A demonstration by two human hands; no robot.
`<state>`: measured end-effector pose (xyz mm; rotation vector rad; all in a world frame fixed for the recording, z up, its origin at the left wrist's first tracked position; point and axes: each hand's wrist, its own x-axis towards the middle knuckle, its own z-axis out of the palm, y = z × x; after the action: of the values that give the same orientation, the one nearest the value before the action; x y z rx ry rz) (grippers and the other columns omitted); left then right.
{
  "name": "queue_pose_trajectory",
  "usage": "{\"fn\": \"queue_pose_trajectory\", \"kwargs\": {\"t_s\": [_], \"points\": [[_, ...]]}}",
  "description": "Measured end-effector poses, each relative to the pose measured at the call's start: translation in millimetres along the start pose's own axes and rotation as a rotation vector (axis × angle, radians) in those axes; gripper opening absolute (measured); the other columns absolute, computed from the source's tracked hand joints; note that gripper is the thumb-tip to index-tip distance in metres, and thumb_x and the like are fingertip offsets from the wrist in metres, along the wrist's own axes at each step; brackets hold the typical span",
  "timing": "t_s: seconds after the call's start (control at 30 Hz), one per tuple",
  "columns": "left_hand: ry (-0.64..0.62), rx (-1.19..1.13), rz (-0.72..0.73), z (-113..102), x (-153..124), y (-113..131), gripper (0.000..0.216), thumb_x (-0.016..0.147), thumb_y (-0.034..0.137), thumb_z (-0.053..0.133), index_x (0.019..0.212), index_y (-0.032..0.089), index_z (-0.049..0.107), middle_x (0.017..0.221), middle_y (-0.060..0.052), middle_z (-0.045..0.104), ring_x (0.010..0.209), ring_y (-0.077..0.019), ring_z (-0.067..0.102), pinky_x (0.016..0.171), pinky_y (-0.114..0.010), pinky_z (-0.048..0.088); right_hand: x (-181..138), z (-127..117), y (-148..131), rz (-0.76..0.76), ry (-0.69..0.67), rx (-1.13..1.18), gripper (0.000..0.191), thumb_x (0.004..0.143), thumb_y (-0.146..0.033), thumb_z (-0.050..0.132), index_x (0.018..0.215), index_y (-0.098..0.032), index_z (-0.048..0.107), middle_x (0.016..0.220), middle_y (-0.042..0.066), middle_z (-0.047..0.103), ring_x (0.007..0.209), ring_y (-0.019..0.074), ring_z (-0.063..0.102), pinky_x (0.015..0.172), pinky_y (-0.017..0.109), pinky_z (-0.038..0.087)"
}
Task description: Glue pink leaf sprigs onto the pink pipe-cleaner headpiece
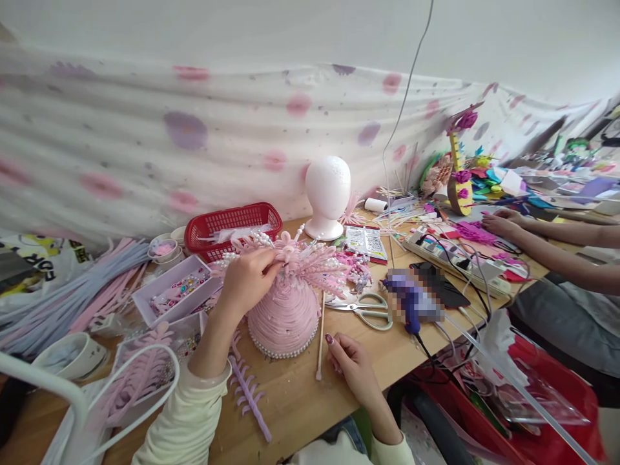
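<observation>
The pink headpiece (283,316) sits dome-up on the wooden surface (295,413), in front of the person, with a line of pearls round its lower edge and a spread of fuzzy pink sprays and white beads over its top. The left hand (252,278) reaches in from its side, the grip pinched closed on the pink decoration at the top; just which piece is between the fingertips I can't make out.

The right hand (353,368) is lower down, near the edge of the surface, fingers curled in towards the thumb; I can't tell whether anything is tucked inside. Just beside it lies a thin pale stick (320,342), and a little beyond, a pair of scissors (359,308). A lilac branched strip (249,391) lies on the other side, by the left forearm.

Behind the headpiece stand a white mannequin head (328,187) and a red basket (192,236); a pale tray (144,307) of gems is over to the left. Away to the right, a co-worker's hands (504,223) are at some magenta pieces (475,232).
</observation>
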<state>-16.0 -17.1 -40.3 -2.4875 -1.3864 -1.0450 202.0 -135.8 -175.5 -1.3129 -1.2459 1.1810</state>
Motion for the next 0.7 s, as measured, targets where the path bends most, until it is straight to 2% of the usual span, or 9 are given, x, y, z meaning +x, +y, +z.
{"fn": "queue_pose_trajectory", "kwargs": {"t_s": [0.13, 0.23, 0.33, 0.47, 0.6, 0.7], "points": [[-0.136, 0.079, -0.020, -17, 11, 9, 0.018, 0.093, 0.023, 0.053, 0.095, 0.020, 0.071, 0.094, -0.007, 0.076, 0.086, -0.0243, 0.069, 0.068, -0.031, 0.045, -1, -1, 0, -0.001, -0.019, 0.006, 0.059, 0.086, -0.072, 0.054, 0.056, -0.022, 0.044, 0.050, -0.005, 0.042, 0.049, 0.0108, 0.036, 0.052, 0.027, 0.028], [-0.262, 0.094, -0.017, -30, 21, 15, 0.018, 0.092, 0.024, 0.054, 0.096, 0.020, 0.071, 0.098, -0.007, 0.077, 0.090, -0.0260, 0.070, 0.071, -0.033, 0.047, -1, -1, 0, -0.006, -0.032, 0.019, 0.059, 0.086, -0.073, 0.053, 0.056, -0.022, 0.044, 0.051, -0.005, 0.042, 0.049, 0.0106, 0.036, 0.052, 0.027, 0.028], [-0.325, 0.055, 0.006, -30, 26, 20, 0.018, 0.092, 0.022, 0.055, 0.095, 0.021, 0.072, 0.100, -0.005, 0.077, 0.093, -0.0258, 0.070, 0.076, -0.034, 0.048, -1, -1, 0, -0.014, -0.037, 0.030, 0.060, 0.085, -0.073, 0.053, 0.055, -0.023, 0.043, 0.051, -0.005, 0.042, 0.050, 0.0107, 0.036, 0.052, 0.027, 0.028], [-0.282, -0.007, 0.011, -13, 26, 17, 0.016, 0.091, 0.022, 0.058, 0.093, 0.021, 0.074, 0.097, -0.006, 0.078, 0.090, -0.0257, 0.071, 0.076, -0.034, 0.049, -2, -2, -3, -0.018, -0.050, 0.045, 0.060, 0.085, -0.074, 0.054, 0.056, -0.022, 0.044, 0.050, -0.005, 0.043, 0.050, 0.0107, 0.037, 0.052, 0.027, 0.029], [-0.166, -0.138, 0.025, 0, 23, 5, 0.015, 0.088, 0.019, 0.060, 0.084, 0.021, 0.075, 0.087, -0.004, 0.077, 0.081, -0.0214, 0.070, 0.073, -0.031, 0.049, -3, -3, -4, -0.011, -0.056, 0.059, 0.061, 0.083, -0.075, 0.055, 0.056, -0.022, 0.044, 0.050, -0.004, 0.044, 0.049, 0.0106, 0.038, 0.051, 0.027, 0.029], [-0.092, -0.251, 0.048, 8, 20, -4, 0.015, 0.086, 0.018, 0.062, 0.084, 0.022, 0.077, 0.084, -0.003, 0.077, 0.079, -0.0194, 0.070, 0.073, -0.030, 0.050, -2, -3, -2, -0.015, -0.059, 0.061, 0.061, 0.084, -0.075, 0.055, 0.056, -0.022, 0.045, 0.050, -0.004, 0.044, 0.049, 0.0105, 0.037, 0.050, 0.026, 0.029]]}}
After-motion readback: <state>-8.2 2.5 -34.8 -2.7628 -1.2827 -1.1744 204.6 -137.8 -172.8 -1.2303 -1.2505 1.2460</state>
